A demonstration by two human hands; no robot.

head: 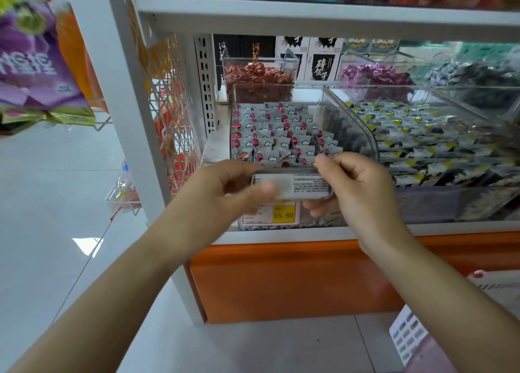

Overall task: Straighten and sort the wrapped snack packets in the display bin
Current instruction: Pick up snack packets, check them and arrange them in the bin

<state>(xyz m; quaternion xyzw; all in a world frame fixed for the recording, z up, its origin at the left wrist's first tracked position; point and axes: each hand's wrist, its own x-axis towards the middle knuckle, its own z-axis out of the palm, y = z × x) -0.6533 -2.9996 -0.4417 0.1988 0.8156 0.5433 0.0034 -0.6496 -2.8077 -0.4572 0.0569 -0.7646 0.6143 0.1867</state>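
A clear display bin (349, 119) on the white shelf holds rows of grey wrapped snack packets (275, 131) with red and white cloud prints. At the bin's front edge I hold a stack of these packets (298, 186), printed backs facing me. My left hand (225, 195) grips the stack's left end with thumb over the front. My right hand (357, 186) pinches its right end, fingers curled under it. A few packets near the front of the bin lie crooked (289, 154).
A yellow price tag (283, 214) reading 15.80 sits on the bin's front. To the right is a bin of grey and yellow packets (416, 136). Behind stand bins of red candy (259, 77) and purple candy (374, 77). An orange base panel (281, 282) runs below the shelf.
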